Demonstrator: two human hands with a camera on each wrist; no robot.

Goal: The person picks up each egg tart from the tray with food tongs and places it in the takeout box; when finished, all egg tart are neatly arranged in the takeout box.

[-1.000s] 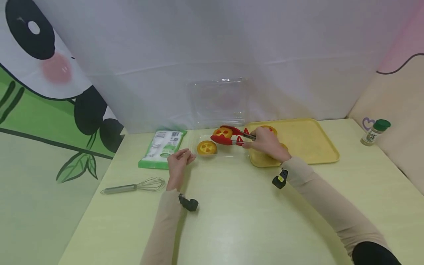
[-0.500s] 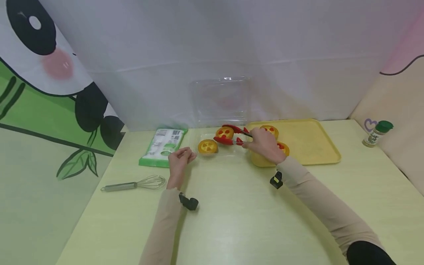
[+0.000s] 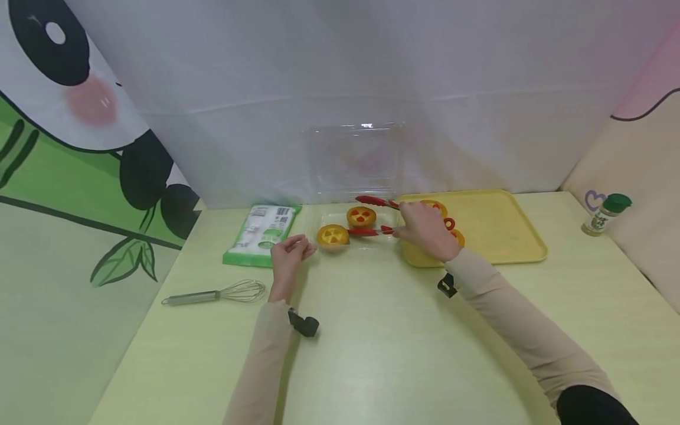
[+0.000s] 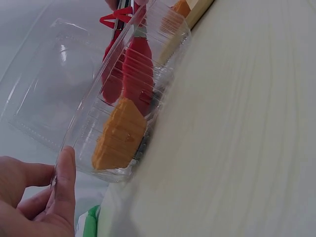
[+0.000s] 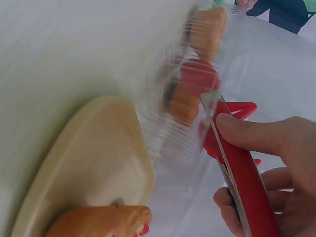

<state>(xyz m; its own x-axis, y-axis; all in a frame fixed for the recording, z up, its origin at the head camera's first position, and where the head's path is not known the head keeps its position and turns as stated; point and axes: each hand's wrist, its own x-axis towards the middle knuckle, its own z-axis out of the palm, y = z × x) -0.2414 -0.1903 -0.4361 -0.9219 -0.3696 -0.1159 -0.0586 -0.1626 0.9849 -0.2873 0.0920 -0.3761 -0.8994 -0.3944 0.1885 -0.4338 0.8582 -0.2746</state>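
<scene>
My right hand (image 3: 427, 229) holds red-tipped metal tongs (image 5: 242, 173) over a clear plastic clamshell box (image 3: 366, 245). The tongs' red tips stand apart, one on either side of a tart with red topping (image 3: 361, 216) in the box. Left of it, inside the same box, sits a tart with yellow topping (image 3: 333, 235). With thumb and fingers my left hand (image 4: 47, 197) pinches the box's near-left rim. The box's lid (image 3: 357, 159) stands raised against the backdrop.
To the right lies a yellow tray (image 3: 494, 227) with red-topped tarts (image 3: 435, 206), partly hidden by my right hand. A green-white packet (image 3: 262, 235) and a whisk (image 3: 218, 296) lie at left. A green-capped shaker (image 3: 605, 213) stands far right.
The tongs have spread apart around the red-topped tart, which now sits released in the box. My left hand has stayed at the rim.
</scene>
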